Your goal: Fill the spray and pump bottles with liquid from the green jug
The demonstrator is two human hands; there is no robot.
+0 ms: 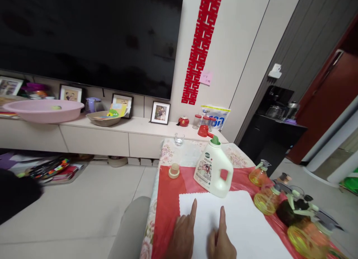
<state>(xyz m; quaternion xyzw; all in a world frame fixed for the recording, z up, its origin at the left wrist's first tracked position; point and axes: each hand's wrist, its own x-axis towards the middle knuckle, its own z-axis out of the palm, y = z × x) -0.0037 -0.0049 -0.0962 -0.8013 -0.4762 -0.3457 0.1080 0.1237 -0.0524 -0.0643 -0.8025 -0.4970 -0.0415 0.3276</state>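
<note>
My left hand (183, 234) is over the left part of a white sheet (246, 221), index finger stretched forward and the other fingers curled. To its right, my right hand (222, 240) points the same way, its index finger extended. Neither hand holds anything. Just beyond the fingertips stands a pale green jug (214, 169) with a side handle and a picture label; its cap is off and a green spout shows in the neck. A cream cap (173, 171) sits to the left of the jug on the red cover (167, 203).
Several spray bottles (267, 201) with yellow liquid line the table's right side. A small clear glass dish (179, 139) and a red ladle-like scoop (204, 131) are at the far end. Behind is a low cabinet (95, 138) carrying a pink basin (44, 111) and photo frames.
</note>
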